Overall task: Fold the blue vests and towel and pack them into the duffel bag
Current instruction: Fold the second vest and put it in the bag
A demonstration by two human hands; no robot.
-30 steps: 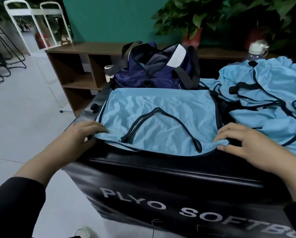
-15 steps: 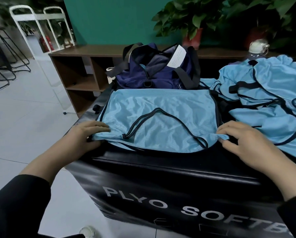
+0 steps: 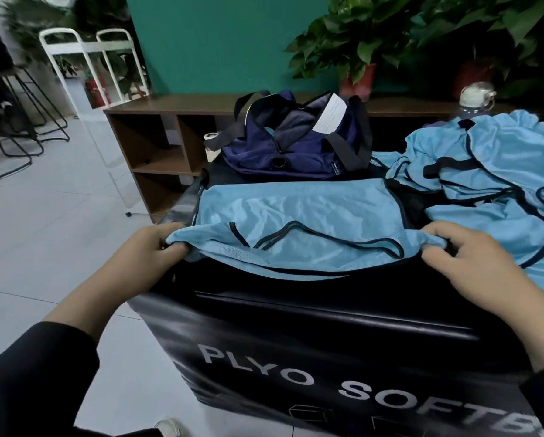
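**Corners pinched, a vest goes up for its fold**

My left hand [image 3: 152, 247] and right hand [image 3: 463, 257] each pinch a near corner of the blue vest [image 3: 295, 209], lifting its front edge off the black plyo box [image 3: 311, 313] so the cloth can, I judge, fold evenly toward the far edge. The duffel bag [image 3: 295, 143] sits unzipped at the box's far edge, ready for packing. More vests [image 3: 485, 171] are heaped at the box's right side, unfolded.

Matt mesh cloth vest [image 3: 295, 212] lies on a glossy black vinyl box [image 3: 311, 326].
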